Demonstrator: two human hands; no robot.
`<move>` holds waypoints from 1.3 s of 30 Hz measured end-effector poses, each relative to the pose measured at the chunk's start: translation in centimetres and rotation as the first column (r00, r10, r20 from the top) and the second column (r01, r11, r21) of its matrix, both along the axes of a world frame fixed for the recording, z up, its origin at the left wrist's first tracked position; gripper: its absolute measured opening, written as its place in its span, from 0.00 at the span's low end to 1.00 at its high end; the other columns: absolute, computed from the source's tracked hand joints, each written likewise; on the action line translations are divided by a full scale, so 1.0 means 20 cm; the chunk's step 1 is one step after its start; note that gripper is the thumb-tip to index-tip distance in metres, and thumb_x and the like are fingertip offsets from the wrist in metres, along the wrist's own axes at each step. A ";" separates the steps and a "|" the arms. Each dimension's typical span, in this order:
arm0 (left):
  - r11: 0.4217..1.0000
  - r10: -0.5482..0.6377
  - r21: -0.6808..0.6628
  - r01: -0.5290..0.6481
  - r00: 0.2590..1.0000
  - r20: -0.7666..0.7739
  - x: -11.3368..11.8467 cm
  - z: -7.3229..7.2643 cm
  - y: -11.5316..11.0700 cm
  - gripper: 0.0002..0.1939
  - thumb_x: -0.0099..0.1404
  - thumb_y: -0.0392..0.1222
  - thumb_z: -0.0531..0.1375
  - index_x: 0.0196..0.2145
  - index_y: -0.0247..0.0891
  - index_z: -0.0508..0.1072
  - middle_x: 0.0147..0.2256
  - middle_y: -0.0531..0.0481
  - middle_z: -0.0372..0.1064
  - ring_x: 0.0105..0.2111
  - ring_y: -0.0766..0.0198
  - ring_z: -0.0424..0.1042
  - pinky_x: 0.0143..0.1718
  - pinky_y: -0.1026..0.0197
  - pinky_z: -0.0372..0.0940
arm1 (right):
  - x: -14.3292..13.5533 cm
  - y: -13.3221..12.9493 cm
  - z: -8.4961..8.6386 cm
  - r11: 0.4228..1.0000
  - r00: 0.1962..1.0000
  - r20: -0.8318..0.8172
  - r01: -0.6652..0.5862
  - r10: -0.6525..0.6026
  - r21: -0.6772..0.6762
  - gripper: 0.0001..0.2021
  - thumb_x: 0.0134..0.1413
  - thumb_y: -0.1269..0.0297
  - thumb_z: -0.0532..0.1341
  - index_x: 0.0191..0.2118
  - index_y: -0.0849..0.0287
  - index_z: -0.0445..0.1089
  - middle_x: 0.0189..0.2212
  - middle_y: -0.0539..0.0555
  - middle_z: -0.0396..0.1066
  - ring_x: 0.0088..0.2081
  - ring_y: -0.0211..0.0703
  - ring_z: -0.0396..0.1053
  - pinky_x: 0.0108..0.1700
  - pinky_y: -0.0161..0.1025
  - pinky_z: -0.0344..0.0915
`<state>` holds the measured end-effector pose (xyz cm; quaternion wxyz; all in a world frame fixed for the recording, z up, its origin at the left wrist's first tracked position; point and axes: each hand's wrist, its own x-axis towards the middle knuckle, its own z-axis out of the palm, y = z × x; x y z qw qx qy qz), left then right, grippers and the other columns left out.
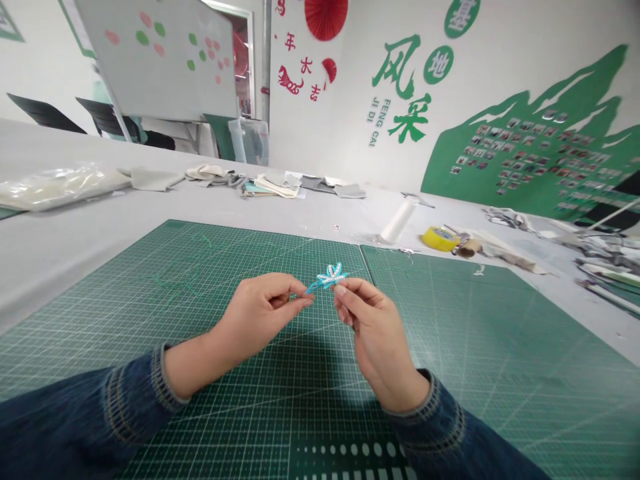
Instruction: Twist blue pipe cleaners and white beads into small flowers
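Observation:
A small blue flower-shaped ornament (331, 274) with white, bead-like lines on its petals is held up over the cutting mat. My right hand (373, 327) pinches its lower right edge between thumb and fingers. My left hand (265, 310) is closed on the thin blue end that sticks out at the ornament's left; whether this is cord or a stem I cannot tell. Both hands are above the green gridded cutting mat (240, 400), clear of its surface, with a shadow below them.
A second green mat (500, 347) adjoins on the right. Beyond lie a white roll (399, 220), yellow tape (440, 238) and folded fabric pieces (275, 185). A clear plastic bag (65, 187) lies at the left. Cords and strips (610, 260) clutter the right side.

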<state>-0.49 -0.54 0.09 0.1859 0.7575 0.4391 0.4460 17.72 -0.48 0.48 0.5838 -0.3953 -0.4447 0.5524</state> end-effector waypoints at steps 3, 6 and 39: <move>0.942 0.079 0.334 -0.019 0.983 -0.166 0.00 0.01 -0.03 0.06 0.65 0.37 0.62 0.30 0.37 0.74 0.23 0.55 0.65 0.25 0.68 0.61 0.29 0.63 0.56 | 0.00 0.00 0.00 1.000 1.000 -0.004 0.006 -0.006 -0.015 0.05 0.48 0.66 0.68 0.27 0.59 0.73 0.20 0.46 0.64 0.22 0.31 0.55 0.25 0.33 0.50; 0.857 0.151 0.515 0.007 0.952 -0.265 -0.01 0.00 -0.05 0.02 0.65 0.35 0.62 0.33 0.37 0.74 0.23 0.54 0.65 0.26 0.66 0.61 0.29 0.62 0.57 | 0.00 0.00 0.00 0.999 1.000 -0.015 -0.005 0.004 -0.032 0.05 0.48 0.66 0.68 0.27 0.60 0.73 0.20 0.46 0.64 0.22 0.31 0.55 0.25 0.33 0.49; 0.796 0.276 0.602 0.066 0.845 -0.458 -0.05 0.12 -0.08 0.05 0.67 0.33 0.58 0.38 0.37 0.75 0.26 0.52 0.68 0.28 0.63 0.65 0.31 0.59 0.63 | 0.00 -0.08 0.00 0.779 0.482 0.780 -0.269 -0.400 0.566 0.08 0.63 0.71 0.56 0.35 0.57 0.70 0.30 0.53 0.69 0.33 0.44 0.65 0.36 0.41 0.61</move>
